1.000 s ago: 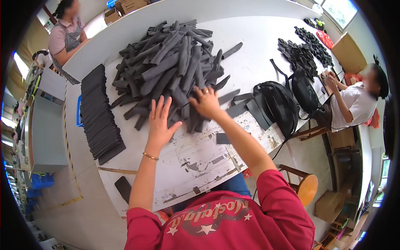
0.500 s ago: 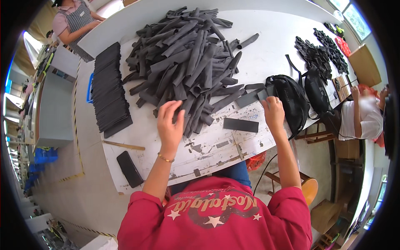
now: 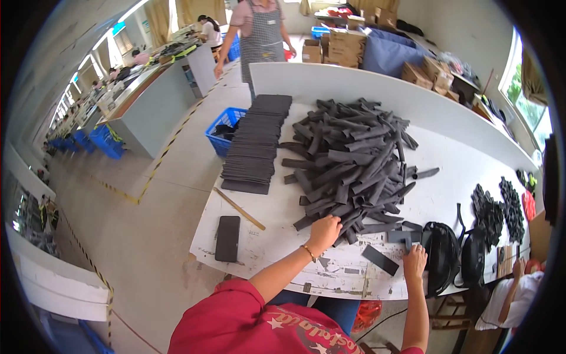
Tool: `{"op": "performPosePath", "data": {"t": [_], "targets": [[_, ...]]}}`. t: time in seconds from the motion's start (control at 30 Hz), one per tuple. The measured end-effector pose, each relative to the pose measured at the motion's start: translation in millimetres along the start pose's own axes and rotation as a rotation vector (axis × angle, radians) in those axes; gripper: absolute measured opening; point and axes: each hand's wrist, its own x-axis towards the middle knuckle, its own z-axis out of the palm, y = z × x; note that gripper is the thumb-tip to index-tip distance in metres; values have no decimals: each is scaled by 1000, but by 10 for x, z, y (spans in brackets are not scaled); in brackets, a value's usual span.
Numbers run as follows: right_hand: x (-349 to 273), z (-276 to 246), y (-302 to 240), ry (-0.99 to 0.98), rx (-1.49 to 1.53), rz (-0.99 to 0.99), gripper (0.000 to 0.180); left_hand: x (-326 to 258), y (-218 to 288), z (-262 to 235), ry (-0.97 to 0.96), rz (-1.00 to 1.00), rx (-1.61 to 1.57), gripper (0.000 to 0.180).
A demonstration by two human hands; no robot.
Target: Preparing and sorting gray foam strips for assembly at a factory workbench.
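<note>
My left hand reaches the near edge of a large heap of rolled dark grey strips. Its fingers are bent together on one of the rolls, and the fingertips are partly hidden. My right hand lies further right, with thumb and fingers closed on a flat grey piece. Another flat grey piece lies just beyond it. Between my hands a dark rectangular strip rests flat on the white table. Left of the heap stretches a long row of flat dark strips, laid overlapping.
A wooden stick and a black phone lie at the table's left. Black backpacks sit beside my right hand. A blue basket stands off the left edge. A low partition runs behind; a person in a checked apron stands beyond it.
The view has swung left and up. My left hand, its fingers apart before, has closed at the heap's near edge. My right hand stays by the flat grey pieces.
</note>
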Motion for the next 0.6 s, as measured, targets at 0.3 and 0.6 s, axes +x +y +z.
{"op": "performPosePath", "data": {"t": [0.3, 0.6], "targets": [[-37, -926, -617, -11, 1108, 384, 54, -171, -18, -157, -177, -270, -915, 27], [184, -1516, -1621, 72, 1637, 352, 20, -488, 368, -527, -406, -164, -872, 25]]}}
